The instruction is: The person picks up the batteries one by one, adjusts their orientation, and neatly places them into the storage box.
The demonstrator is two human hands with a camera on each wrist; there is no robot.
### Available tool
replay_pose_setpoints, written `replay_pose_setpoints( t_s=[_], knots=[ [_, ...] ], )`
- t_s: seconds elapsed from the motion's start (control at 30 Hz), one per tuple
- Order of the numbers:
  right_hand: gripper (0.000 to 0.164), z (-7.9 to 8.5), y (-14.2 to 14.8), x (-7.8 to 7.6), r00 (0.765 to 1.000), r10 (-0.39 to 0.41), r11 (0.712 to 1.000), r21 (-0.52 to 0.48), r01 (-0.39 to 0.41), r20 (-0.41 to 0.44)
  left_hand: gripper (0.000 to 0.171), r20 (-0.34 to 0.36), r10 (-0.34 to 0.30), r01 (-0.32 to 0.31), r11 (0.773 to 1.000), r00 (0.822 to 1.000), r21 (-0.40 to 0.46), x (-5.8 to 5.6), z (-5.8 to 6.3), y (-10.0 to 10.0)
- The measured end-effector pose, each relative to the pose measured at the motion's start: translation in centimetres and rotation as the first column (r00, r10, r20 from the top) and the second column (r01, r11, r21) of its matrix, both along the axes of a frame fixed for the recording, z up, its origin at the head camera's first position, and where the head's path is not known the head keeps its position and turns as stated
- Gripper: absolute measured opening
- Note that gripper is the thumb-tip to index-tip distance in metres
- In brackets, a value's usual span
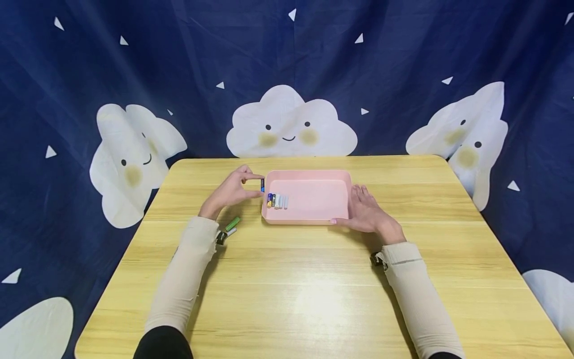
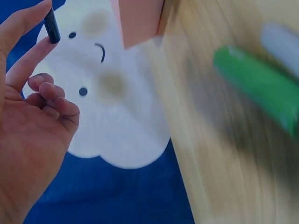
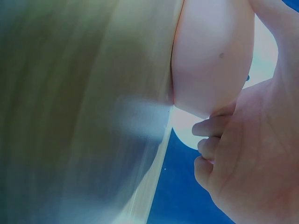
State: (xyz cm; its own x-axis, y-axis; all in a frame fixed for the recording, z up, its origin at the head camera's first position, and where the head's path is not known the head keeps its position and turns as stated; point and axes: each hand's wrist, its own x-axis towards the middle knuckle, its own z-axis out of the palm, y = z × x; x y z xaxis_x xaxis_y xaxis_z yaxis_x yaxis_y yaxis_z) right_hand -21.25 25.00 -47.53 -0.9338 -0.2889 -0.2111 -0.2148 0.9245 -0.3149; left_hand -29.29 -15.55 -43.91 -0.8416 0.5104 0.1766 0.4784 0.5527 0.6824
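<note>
My left hand (image 1: 234, 187) pinches a dark battery (image 1: 262, 185) with a blue end, one tip under the thumb and the other against a finger. In the left wrist view the battery (image 2: 52, 25) stands nearly upright, and the other fingers curl in loosely. It is held right at the left rim of a pink tray (image 1: 318, 174). Inside the tray, a row of several batteries (image 1: 277, 201), blue, dark and white, lies along the left side. My right hand (image 1: 368, 213) rests against the tray's right front corner, thumb at the front rim and fingers extended along the right wall.
A green battery (image 1: 233, 223) and a thinner white battery (image 1: 231, 232) lie on the wooden table (image 1: 287, 284), beside the left wrist. A dark blue curtain (image 1: 287, 60) with white clouds hangs behind the table's far edge.
</note>
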Motion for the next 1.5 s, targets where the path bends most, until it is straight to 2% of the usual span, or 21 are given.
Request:
replay_pose_setpoints(
  t_s=[0.27, 0.4, 0.57, 0.87, 0.97, 1.1, 1.5],
  knots=[
    [0.135, 0.1, 0.0, 0.0, 1.000, -0.002, 1.000, -0.003, 0.002, -0.002, 0.054, 0.113, -0.028, 0.028, 1.000, 0.993, 0.009, -0.6, -1.0, 3.1],
    [0.132, 0.1, 0.0, 0.1, 1.000, 0.003, 1.000, -0.003, -0.003, -0.001, 0.054, 0.133, -0.060, 0.060, 0.998, 0.989, -0.001, -0.8, -1.4, 4.4],
    [0.130, 0.1, 0.1, 0.1, 1.000, 0.003, 1.000, 0.009, -0.003, 0.004, 0.053, 0.139, -0.092, 0.103, 0.992, 0.986, -0.077, -1.0, -2.0, 5.7],
    [0.132, 0.2, 0.0, 0.1, 1.000, 0.000, 1.000, 0.008, 0.000, -0.005, 0.054, 0.119, -0.119, 0.141, 0.971, 0.986, -0.192, -0.8, -2.9, 7.2],
    [0.132, 0.3, 0.0, 0.1, 1.000, 0.002, 1.000, 0.006, -0.002, -0.007, 0.053, 0.131, -0.091, 0.121, 0.962, 0.987, -0.244, -0.7, -3.2, 7.5],
    [0.132, 0.3, -0.1, 0.1, 1.000, 0.002, 1.000, 0.000, -0.002, -0.006, 0.050, 0.104, -0.075, 0.105, 0.940, 0.992, -0.325, -0.5, -3.3, 7.8],
    [0.132, 0.3, -0.2, 0.1, 1.000, 0.005, 1.000, 0.005, -0.005, -0.015, 0.047, 0.029, -0.087, 0.091, 0.891, 0.996, -0.444, -0.4, -3.6, 8.4]
  ],
)
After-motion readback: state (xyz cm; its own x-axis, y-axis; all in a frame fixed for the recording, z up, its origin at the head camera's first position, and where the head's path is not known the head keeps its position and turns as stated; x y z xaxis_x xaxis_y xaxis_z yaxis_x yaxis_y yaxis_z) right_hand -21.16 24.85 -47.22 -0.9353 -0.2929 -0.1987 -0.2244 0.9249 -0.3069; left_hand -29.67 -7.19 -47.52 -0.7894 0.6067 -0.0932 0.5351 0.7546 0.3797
